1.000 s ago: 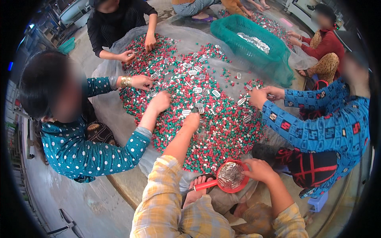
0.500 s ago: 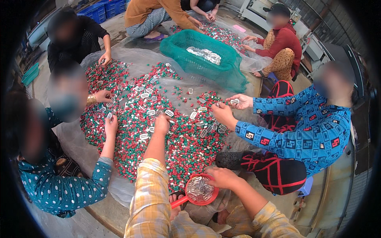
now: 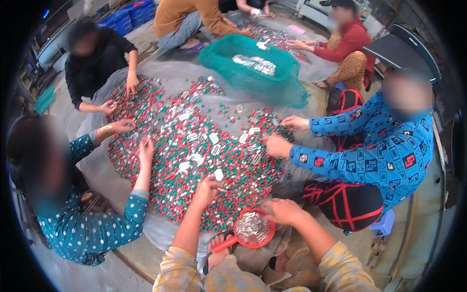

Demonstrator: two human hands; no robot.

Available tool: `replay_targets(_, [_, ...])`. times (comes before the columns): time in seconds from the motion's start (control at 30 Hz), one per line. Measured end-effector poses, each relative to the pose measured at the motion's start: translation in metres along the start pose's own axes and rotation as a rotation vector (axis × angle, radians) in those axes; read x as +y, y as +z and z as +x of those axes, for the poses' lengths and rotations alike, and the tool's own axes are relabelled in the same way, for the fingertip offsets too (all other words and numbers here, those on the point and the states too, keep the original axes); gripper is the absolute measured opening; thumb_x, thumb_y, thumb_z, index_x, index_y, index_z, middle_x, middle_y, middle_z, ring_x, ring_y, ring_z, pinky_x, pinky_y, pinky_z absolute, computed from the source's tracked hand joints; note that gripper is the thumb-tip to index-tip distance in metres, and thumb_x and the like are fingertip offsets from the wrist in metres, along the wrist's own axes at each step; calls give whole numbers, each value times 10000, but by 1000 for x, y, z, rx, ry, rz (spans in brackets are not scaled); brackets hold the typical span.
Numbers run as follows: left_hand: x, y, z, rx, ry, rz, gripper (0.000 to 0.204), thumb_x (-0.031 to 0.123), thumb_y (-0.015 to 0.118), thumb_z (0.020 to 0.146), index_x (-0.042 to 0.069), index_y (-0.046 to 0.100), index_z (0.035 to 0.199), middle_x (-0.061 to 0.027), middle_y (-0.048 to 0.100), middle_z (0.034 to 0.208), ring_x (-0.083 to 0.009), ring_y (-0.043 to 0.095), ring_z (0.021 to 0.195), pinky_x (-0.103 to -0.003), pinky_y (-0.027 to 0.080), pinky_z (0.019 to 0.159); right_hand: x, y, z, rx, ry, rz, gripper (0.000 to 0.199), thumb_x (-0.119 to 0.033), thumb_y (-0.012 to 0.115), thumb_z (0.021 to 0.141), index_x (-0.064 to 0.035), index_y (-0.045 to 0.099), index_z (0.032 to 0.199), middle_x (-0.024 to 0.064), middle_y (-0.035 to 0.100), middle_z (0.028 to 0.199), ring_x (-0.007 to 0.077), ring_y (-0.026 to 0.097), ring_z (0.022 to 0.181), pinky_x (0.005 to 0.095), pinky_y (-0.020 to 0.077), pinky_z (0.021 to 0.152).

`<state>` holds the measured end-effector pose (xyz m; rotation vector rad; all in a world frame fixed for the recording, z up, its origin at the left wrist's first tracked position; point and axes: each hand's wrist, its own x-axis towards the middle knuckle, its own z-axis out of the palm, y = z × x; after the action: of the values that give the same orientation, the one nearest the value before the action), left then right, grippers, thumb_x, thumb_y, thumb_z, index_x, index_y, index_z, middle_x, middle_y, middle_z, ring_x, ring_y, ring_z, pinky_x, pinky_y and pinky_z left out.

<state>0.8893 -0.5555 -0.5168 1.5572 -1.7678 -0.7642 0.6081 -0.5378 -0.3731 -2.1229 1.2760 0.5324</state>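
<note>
A wide heap of small red, green and white pieces (image 3: 182, 210) covers a sheet before me, with flat slotted metal buckles (image 3: 215, 149) scattered over it. My left hand (image 3: 206, 192) is above the heap's near part, its fingers pinched on a bright metal buckle (image 3: 219, 174). A red strainer (image 3: 271, 238) full of shiny metal pieces (image 3: 252, 227) is close in front of me, its handle pointing to the lower left. Beside its right rim is my right hand (image 3: 284, 212), fingers loosely bent and apart, with nothing visible in them.
A teal mesh basket (image 3: 214, 56) holding metal buckles stands beyond the heap. Co-workers sit around it: one in a blue patterned top (image 3: 360, 146) at right, one in dotted sleeves (image 3: 97, 226) at left, others farther off. Blue crates (image 3: 116, 22) stand at the far left.
My left hand has drawn back toward me from the middle of the heap with a buckle. My right hand has moved slightly off the strainer's rim. Co-workers' hands have shifted too.
</note>
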Motion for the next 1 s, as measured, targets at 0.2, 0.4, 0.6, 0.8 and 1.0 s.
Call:
replay_targets(0.2, [60,-8,-33,-344,-32,-298,236,-20,662,717,78,702,927,-89,646,882,-200,624,812,-328,502,741,-16,-3,-6,54,69,-14,523,-383,638,780,-116,513,1212,155,587,1107,315,581,1024,420,476,854])
replay_targets(0.4, [74,-8,-22,-380,21,-307,435,32,687,705,105,617,1128,-102,651,999,-217,623,873,-336,496,761,-20,-2,-7,105,124,-66,512,-375,633,786,-105,512,1204,155,589,1084,321,584,1008,419,480,838])
replay_targets(0.6, [-30,29,33,102,72,403,297,75,664,710,103,645,1005,-162,613,1049,-303,583,931,-422,479,813,-31,5,-10,125,166,-41,498,-399,638,769,-102,549,1158,161,593,1098,336,579,1011,434,463,857])
replay_targets(0.8, [-25,-6,66,250,-155,156,153,24,581,703,60,577,851,-170,627,816,-348,614,837,-459,476,711,-33,4,-23,124,173,-33,510,-375,641,775,-99,523,1188,153,584,1100,336,578,1015,424,476,844])
replay_targets(1.0, [-59,-21,69,189,-191,530,471,89,699,701,93,568,1154,-170,500,1188,-344,563,1013,-402,478,855,-25,12,-22,118,181,-24,499,-365,646,770,-104,528,1179,156,587,1082,339,581,993,431,477,833])
